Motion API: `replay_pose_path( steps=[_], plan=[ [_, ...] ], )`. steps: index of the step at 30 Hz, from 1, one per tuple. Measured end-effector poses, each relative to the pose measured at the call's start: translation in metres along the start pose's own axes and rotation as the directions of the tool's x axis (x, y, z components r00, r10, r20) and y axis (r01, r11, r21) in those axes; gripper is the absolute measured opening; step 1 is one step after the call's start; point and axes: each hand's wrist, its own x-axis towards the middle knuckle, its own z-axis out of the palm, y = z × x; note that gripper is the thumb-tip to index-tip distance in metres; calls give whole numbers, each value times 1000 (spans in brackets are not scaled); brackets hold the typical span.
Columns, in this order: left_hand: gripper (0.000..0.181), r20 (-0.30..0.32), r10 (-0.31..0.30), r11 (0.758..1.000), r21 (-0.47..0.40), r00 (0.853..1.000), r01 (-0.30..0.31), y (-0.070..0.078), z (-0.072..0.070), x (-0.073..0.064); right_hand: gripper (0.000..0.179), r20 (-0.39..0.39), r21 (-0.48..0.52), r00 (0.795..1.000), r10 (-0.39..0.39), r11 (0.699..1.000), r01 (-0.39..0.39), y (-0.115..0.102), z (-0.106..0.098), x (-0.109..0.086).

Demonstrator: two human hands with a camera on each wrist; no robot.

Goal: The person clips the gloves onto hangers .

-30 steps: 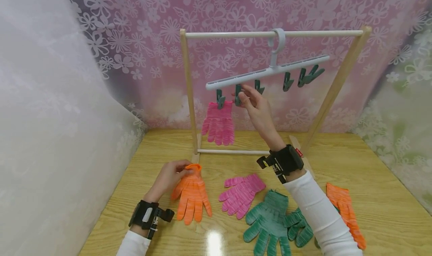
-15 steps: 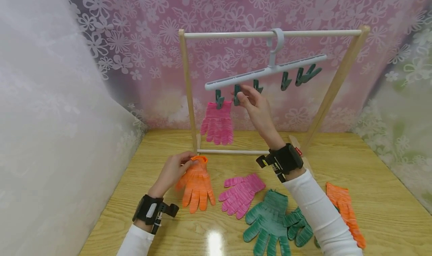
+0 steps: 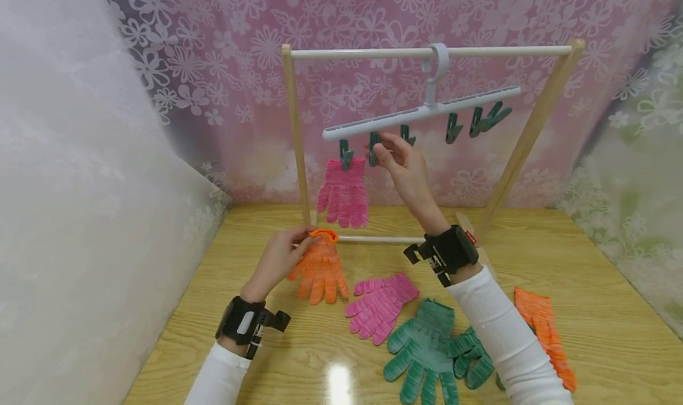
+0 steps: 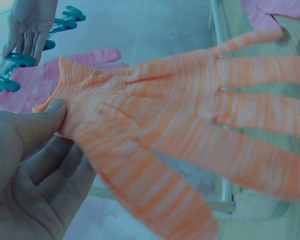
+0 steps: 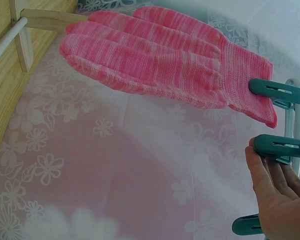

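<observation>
My left hand (image 3: 278, 260) pinches the cuff of an orange glove (image 3: 322, 271) between thumb and fingers. The glove hangs fingers down in the head view, and its whole length shows in the left wrist view. Up at the hanger (image 3: 384, 122), my right hand (image 3: 408, 174) holds a dark green clothespin (image 5: 277, 146) with thumb and fingers. Just left of it, another clothespin (image 3: 345, 156) clamps the cuff of a pink glove (image 3: 343, 197), which hangs there. More clothespins dangle along the hanger to the right.
A wooden rack (image 3: 300, 138) with a white top rod (image 3: 363, 54) bears the hanger. On the table (image 3: 256, 369) lie a pink glove (image 3: 381, 307), a green glove (image 3: 427, 351), another green glove (image 3: 472, 363) partly under the right sleeve, and an orange glove (image 3: 544, 334).
My left hand has lifted the orange glove up and a little to the right, toward the rack's lower left. The right hand stays at the same clothespin.
</observation>
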Motion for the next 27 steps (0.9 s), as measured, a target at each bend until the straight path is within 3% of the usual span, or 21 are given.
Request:
replay_pose_path(
  steps=[18, 27],
  plan=[
    [13, -115, 140, 989, -23, 983, -144, 41, 7, 31, 39, -32, 4, 999, -23, 1000, 23, 0, 1, 1],
    [17, -151, 149, 988, -23, 977, -154, 53, 13, 42, 39, -31, 10, 999, -21, 1000, 22, -3, 2, 0]
  ],
)
